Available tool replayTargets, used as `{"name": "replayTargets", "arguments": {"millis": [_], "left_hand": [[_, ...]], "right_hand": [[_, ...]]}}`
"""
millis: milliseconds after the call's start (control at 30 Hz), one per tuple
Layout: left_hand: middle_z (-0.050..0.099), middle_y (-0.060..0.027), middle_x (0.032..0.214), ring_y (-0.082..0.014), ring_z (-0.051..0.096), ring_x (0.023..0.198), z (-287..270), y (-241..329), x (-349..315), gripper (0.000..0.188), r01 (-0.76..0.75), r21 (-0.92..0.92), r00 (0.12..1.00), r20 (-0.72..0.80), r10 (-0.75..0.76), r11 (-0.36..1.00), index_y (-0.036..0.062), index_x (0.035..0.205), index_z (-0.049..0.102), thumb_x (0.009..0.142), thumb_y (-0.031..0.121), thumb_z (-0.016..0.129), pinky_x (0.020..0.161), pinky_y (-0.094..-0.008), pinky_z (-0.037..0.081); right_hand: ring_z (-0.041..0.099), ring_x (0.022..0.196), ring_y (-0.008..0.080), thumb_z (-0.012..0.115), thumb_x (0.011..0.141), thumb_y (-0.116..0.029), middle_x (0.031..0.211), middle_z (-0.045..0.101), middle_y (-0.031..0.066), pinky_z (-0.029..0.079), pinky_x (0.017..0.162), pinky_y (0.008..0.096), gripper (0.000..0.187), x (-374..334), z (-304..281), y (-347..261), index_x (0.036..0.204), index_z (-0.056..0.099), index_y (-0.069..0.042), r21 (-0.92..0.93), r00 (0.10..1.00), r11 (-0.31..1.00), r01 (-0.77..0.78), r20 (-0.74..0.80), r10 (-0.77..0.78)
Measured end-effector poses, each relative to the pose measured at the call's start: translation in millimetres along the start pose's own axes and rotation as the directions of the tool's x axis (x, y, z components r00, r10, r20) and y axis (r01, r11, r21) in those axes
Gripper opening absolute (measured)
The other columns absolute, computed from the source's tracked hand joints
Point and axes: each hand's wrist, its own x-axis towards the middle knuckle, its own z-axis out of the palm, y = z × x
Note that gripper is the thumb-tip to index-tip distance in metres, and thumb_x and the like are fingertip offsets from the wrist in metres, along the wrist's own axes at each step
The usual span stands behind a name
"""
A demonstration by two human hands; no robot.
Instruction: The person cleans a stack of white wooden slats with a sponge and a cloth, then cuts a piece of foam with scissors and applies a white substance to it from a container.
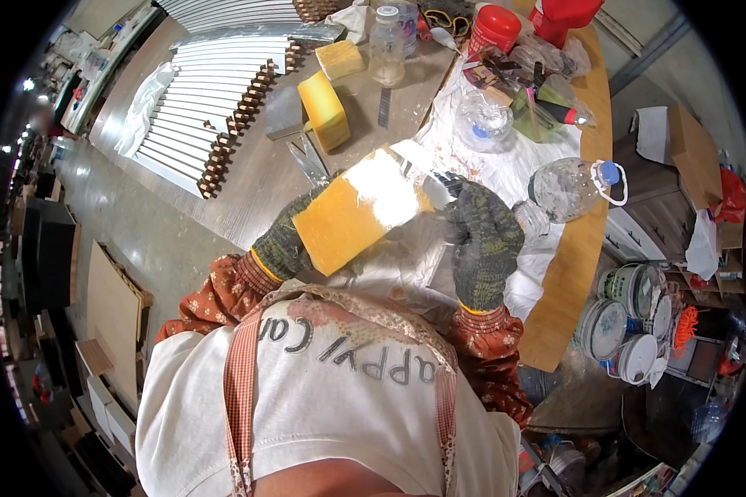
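Observation:
My left hand (283, 240), in a dark green knit glove, is closed on the left side of a large orange-yellow sponge block (331, 236). A bright white patch, like paste or strong glare, covers the block's upper right part. My right hand (485, 236), gloved the same way, is curled at the block's right end. A small whitish piece (436, 192) shows at its fingertips, blurred and too unclear to name. Scissors (308, 157) lie just beyond my left hand, beside an upright yellow sponge (324, 112) and a grey block (284, 114).
White slats with brown ends (195, 124) lie in rows at the far left. A glass jar (387, 50) and a smaller sponge (339, 60) stand at the back. To the right are a clear plastic jug (568, 189), plastic bags and a red tub (495, 30). Buckets (601, 329) stand beyond the table's right edge.

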Motion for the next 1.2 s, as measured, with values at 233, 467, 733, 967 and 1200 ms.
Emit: {"name": "replayTargets", "arguments": {"millis": [233,467,733,967,1200], "left_hand": [[0.047,-0.0111,0.134,-0.0302,0.043,0.126,-0.3,-3.4,-19.7,0.048,0.128,0.05,0.979,0.153,-0.134,0.991,0.0137,0.134,0.046,0.086,0.015,0.049,0.107,-0.0423,0.034],[0.053,-0.0076,0.127,-0.0309,0.049,0.118,-12.0,0.8,-41.1,0.046,0.29,-0.056,0.957,-0.007,-0.291,0.955,0.0176,0.127,0.052,0.082,0.016,0.058,0.1,-0.0384,0.039],[0.052,-0.014,0.124,-0.0332,0.05,0.116,-8.5,-5.5,-49.0,0.044,0.316,0.04,0.939,0.127,-0.319,0.948,0.0119,0.126,0.051,0.082,0.016,0.053,0.097,-0.0387,0.042],[0.048,-0.0122,0.131,-0.0317,0.045,0.122,-10.3,0.0,-35.4,0.045,0.222,0.055,0.973,0.054,-0.225,0.974,0.0133,0.129,0.049,0.085,0.021,0.052,0.104,-0.0392,0.036],[0.042,-0.0091,0.139,-0.0286,0.04,0.129,-2.0,-1.9,-41.1,0.049,0.132,0.056,0.988,0.074,-0.136,0.99,0.0179,0.135,0.044,0.087,0.026,0.052,0.107,-0.0397,0.032]], "right_hand": [[0.059,0.073,0.0096,0.056,0.091,-0.009,0.088,0.066,0.0081,0.048,0.062,0.0242,0.023,-0.1,-4.7,16.0,0.107,0.062,0.006,-0.107,0.997,0.992,0.073,-0.004,-0.074],[0.058,0.087,0.0252,0.05,0.093,-0.032,0.102,0.06,0.0078,0.046,0.076,0.0407,0.036,-15.2,-11.5,-7.2,0.116,0.061,-0.007,-0.697,0.804,0.402,0.594,0.503,-0.317],[0.06,0.078,0.0239,0.051,0.086,-0.023,0.104,0.06,0.0189,0.049,0.06,0.0346,0.035,-26.1,-3.9,-6.2,0.112,0.062,-0.002,-0.478,0.515,0.217,0.851,0.679,-0.523],[0.062,0.071,0.0205,0.053,0.088,-0.005,0.089,0.063,0.0121,0.049,0.061,0.031,0.021,-3.7,6.8,4.4,0.106,0.062,0.0,-0.294,0.923,0.883,0.366,0.233,-0.305],[0.062,0.075,0.0193,0.051,0.091,-0.007,0.088,0.065,0.0103,0.05,0.07,0.029,0.019,-7.3,9.9,18.4,0.104,0.062,0.002,0.093,0.988,0.995,0.024,0.151,-0.038]]}}
